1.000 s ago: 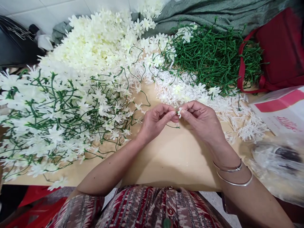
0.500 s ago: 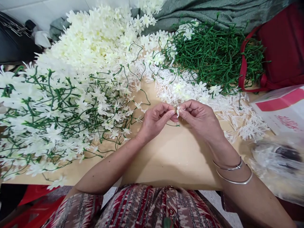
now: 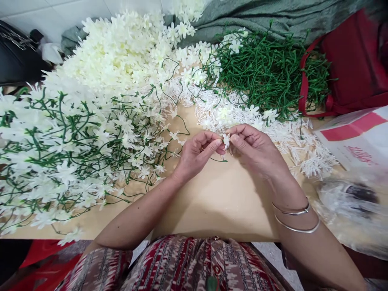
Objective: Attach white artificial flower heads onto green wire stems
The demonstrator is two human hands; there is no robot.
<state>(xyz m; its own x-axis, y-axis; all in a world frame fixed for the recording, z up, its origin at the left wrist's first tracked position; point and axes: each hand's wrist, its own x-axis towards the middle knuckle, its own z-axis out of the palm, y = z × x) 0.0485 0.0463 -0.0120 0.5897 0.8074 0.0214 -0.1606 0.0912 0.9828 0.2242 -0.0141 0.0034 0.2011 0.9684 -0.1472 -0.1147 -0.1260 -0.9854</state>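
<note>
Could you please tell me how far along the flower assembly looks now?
Done: a big tangle of flowered stems lies left. In hand: the left hand pinches a green stem while the right hand holds a white flower at its tip. Left: a heap of bare stems and loose blossoms behind.

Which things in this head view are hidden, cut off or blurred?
Head view: small white flower pinched between left hand and right hand; fingertips hide its joint with the thin green stem.
Clear plastic bag, lower right: blurred, contents unclear.
Red bag: cut off by the right edge.
Black object, upper left: cut off by the left edge, unidentifiable.
</note>
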